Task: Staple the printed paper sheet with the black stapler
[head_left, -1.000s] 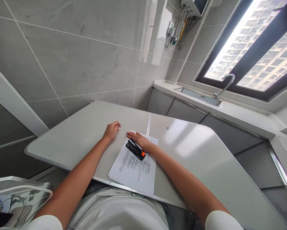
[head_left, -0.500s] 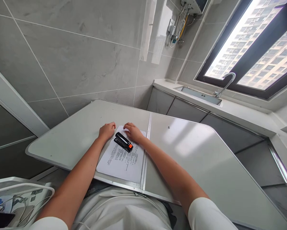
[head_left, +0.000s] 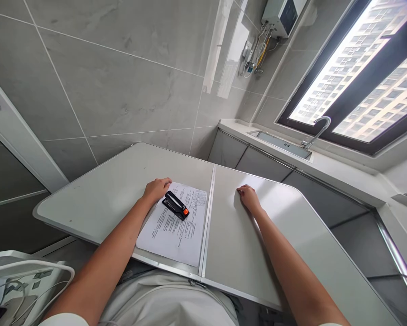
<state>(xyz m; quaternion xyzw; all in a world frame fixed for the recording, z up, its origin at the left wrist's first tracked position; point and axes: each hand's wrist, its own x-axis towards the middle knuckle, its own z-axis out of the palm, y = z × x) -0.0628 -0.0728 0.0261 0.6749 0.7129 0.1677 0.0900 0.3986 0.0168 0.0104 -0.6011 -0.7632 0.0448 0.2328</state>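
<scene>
Currently, the printed paper [head_left: 189, 246] is being supported by the left half of the white table [head_left: 98, 194], just beside the metal seam [head_left: 206, 231]. The black stapler [head_left: 171, 203] is being borne by the paper's upper part, its orange-marked end being pointed towards the person's side and to the right. The paper's far left corner is being touched by the left hand [head_left: 157, 189], whose fingers are being held curled; whether the edge is being gripped cannot be told. Across the seam, well apart from the stapler, the table's right half is being touched by the right hand [head_left: 250, 198]. Its fingertips are being held close together, but whether anything small is being pinched cannot be told. Beyond the table, a sink [head_left: 281, 144] and a curved faucet [head_left: 320, 129] are being lit by the window [head_left: 328, 81].
</scene>
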